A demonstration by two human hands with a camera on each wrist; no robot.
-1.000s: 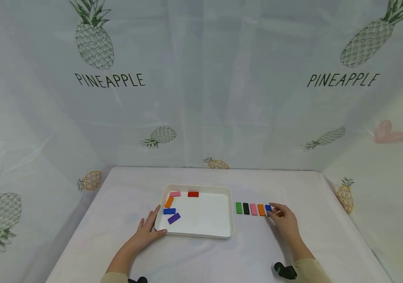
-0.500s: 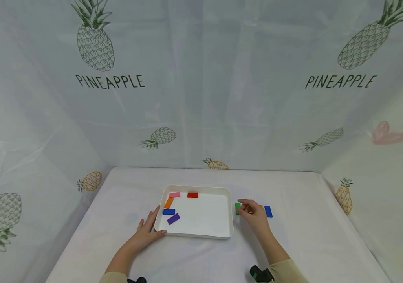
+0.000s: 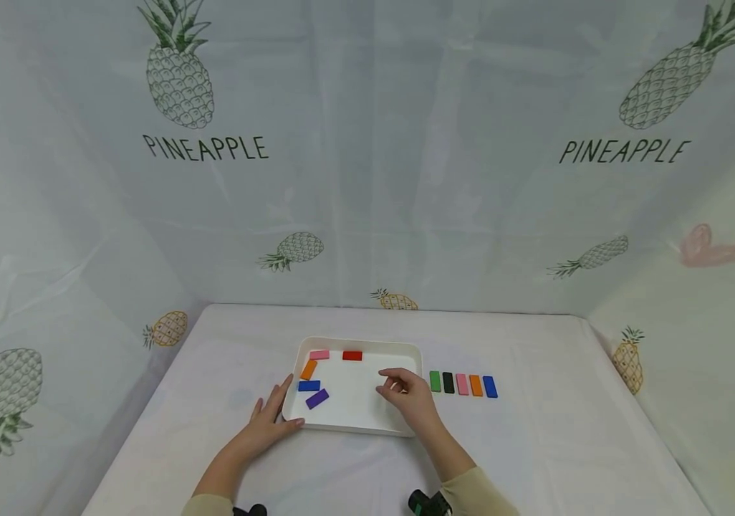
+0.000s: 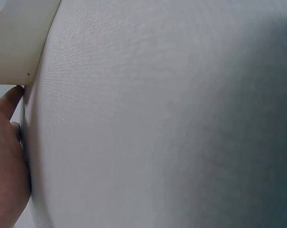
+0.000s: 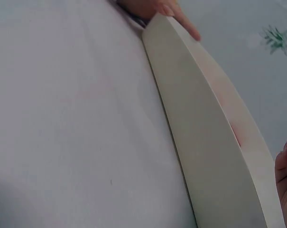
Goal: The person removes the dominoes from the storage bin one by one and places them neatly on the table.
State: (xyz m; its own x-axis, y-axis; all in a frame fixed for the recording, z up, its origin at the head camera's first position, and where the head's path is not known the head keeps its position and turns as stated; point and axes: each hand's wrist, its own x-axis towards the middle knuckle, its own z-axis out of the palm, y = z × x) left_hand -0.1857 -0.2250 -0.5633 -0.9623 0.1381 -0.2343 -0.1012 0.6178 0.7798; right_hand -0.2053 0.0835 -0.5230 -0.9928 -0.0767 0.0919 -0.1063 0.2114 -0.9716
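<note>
A white rectangular tray (image 3: 362,412) lies on the table. In it are a pink block (image 3: 319,355), a red block (image 3: 352,355), an orange block (image 3: 308,370), a blue block (image 3: 309,385) and a tilted purple block (image 3: 317,399), all small and flat. My left hand (image 3: 263,430) rests against the tray's near left corner, fingers straight along the side, thumb at the front rim. Over the tray's right part hovers my right hand (image 3: 411,400), fingers lightly bent, with nothing visible between the fingertips. The right wrist view shows the tray's outer wall (image 5: 181,99) beside several fingers (image 5: 286,159).
Right of the tray stands a neat row: a green block (image 3: 435,381), a black block (image 3: 448,383), a pink block (image 3: 462,385), an orange block (image 3: 476,385) and a blue block (image 3: 490,387). White cloth (image 3: 535,444) covers the table; a pineapple-print curtain (image 3: 393,193) hangs behind.
My right hand has left the blue block at the row's right end and moved left across the row to above the tray. The left hand and the tray stay put.
</note>
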